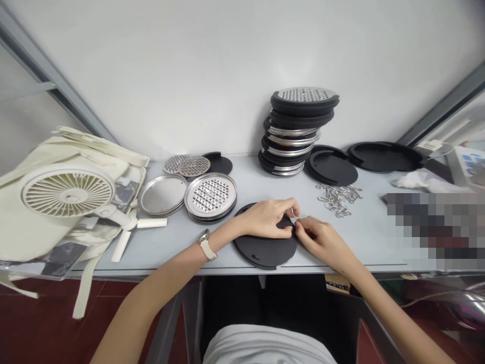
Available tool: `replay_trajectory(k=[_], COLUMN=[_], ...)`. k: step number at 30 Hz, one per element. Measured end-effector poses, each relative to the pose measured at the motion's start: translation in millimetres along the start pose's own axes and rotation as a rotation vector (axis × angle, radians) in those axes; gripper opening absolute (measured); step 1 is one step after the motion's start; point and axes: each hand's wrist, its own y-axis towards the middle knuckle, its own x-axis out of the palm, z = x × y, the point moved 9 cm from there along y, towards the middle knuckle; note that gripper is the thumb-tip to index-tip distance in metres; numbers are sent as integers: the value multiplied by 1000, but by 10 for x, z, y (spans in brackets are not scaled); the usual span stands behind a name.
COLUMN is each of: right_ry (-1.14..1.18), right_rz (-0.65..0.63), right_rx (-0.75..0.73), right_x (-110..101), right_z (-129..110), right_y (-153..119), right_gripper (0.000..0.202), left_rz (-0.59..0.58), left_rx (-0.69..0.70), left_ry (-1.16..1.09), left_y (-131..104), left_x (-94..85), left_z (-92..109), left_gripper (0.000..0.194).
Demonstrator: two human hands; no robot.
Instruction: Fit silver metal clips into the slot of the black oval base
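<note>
One left hand (pixel 265 218) curls loosely over a black disc (pixel 267 251) near the front edge of the surface (pixel 366 240), its hold unclear; the right hand (pixel 321 238) pinches a small silvery piece (pixel 293 220) beside the left's fingertips.

Workshop bench (pixel 373 237), stacked grater plates (pixel 291 135), heaped metal hooks (pixel 337 194)
</note>
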Motion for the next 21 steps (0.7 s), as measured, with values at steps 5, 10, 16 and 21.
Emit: replay_trajectory(k=[5, 10, 16, 21], right_ry=[-13, -7, -4, -10], right_rz=[10, -1, 6, 12], right_rx=[0, 4, 10, 3], right_x=[-10, 4, -1, -12], right_z=[-11, -17, -22, -46], right_y=[5, 18, 20, 17], right_gripper=[32, 32, 31, 32], left_rz=[-11, -14, -6, 13], left_rx=[-18, -21, -7, 39], left_ry=[0, -11, -34, -67], left_y=[3, 2, 7, 10], left_x=[6, -6, -4, -1], left_z=[-9, 10, -8, -2], left_gripper=[28, 27, 25, 26])
